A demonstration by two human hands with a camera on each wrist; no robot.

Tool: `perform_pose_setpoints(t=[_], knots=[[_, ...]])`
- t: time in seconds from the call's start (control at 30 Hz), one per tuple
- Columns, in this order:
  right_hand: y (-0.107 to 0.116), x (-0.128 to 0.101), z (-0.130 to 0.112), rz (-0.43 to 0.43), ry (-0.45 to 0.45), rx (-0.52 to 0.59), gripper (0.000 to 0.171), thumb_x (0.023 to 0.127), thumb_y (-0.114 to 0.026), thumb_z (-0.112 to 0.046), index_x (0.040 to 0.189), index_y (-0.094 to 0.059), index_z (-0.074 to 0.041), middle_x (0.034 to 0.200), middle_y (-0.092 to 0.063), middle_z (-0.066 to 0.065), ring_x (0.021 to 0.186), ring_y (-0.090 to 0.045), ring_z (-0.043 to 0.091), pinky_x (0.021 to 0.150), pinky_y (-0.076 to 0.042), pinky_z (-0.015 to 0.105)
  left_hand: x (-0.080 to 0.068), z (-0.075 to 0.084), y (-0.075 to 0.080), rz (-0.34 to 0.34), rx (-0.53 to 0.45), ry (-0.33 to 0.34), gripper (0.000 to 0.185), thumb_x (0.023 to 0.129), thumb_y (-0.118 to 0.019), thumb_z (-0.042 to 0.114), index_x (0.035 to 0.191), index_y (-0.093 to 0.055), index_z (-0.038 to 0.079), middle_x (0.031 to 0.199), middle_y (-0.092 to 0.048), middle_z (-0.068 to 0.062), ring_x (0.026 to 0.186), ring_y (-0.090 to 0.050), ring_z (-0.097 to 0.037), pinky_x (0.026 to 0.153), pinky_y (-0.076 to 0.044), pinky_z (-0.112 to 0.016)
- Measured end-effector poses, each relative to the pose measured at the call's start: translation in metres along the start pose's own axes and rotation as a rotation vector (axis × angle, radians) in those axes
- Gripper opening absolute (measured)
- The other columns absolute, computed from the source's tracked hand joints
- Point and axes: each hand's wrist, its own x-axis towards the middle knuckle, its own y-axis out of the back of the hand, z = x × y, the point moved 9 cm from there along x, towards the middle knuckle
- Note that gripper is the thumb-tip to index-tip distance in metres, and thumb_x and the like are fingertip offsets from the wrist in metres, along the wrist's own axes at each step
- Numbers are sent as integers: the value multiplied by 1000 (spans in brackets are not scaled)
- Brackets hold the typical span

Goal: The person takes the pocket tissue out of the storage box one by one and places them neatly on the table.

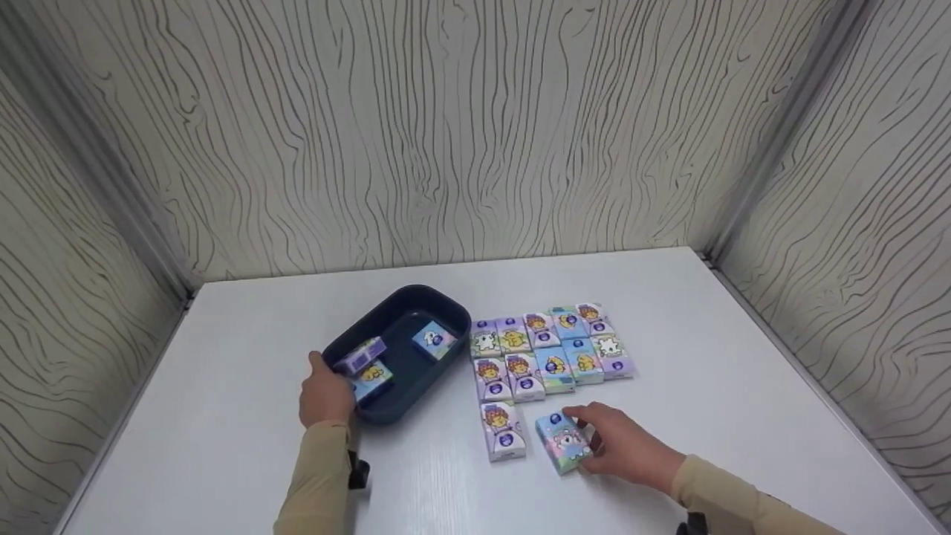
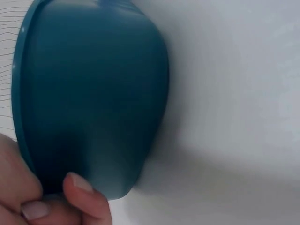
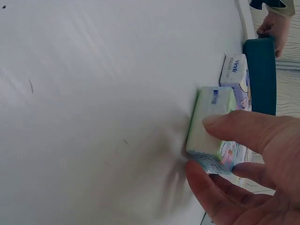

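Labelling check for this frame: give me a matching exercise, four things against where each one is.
Things:
1. left hand
2. right hand
3. dark blue bin
4. lone pack

Places:
A. on the table left of the pack grid
B. gripping the bin's near-left rim
C. lying flat just below the grid's left column
D. fingers round a tilted pack at the near side of the table

Pairs: 1-B, 2-D, 3-A, 4-C

sleeves: long, beige, both arms | wrists: black strap-mounted device on each | left hand (image 1: 325,394), right hand (image 1: 622,446): bare
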Motion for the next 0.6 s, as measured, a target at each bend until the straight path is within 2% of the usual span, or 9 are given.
perform_pose_setpoints(t=[0.13, 0.33, 0.6], knots=[[-2, 5, -6, 40, 22, -30, 68, 76, -80, -16, 136, -49, -8, 110, -49, -1, 85, -52, 13, 71, -48, 27, -1, 2, 1, 10, -6, -6, 50, 88, -43, 6, 135, -28, 0, 93, -61, -34, 71, -61, -40, 60, -44, -52], [-5, 17, -17, 106, 68, -37, 67, 75, -81, -17, 133, -51, -1, 116, -46, 3, 83, -53, 11, 69, -48, 24, -1, 3, 3, 15, -3, -2, 53, 89, -42, 5, 139, -26, 0, 95, -61, -35, 73, -61, -41, 61, -44, -53], [-9, 28, -20, 138, 24, -15, 61, 77, -79, -16, 131, -53, -2, 119, -47, 1, 84, -53, 10, 69, -48, 24, 2, -2, -2, -1, -1, 16, 56, 88, -43, 5, 141, -25, 2, 98, -61, -33, 75, -61, -41, 61, -44, -52]])
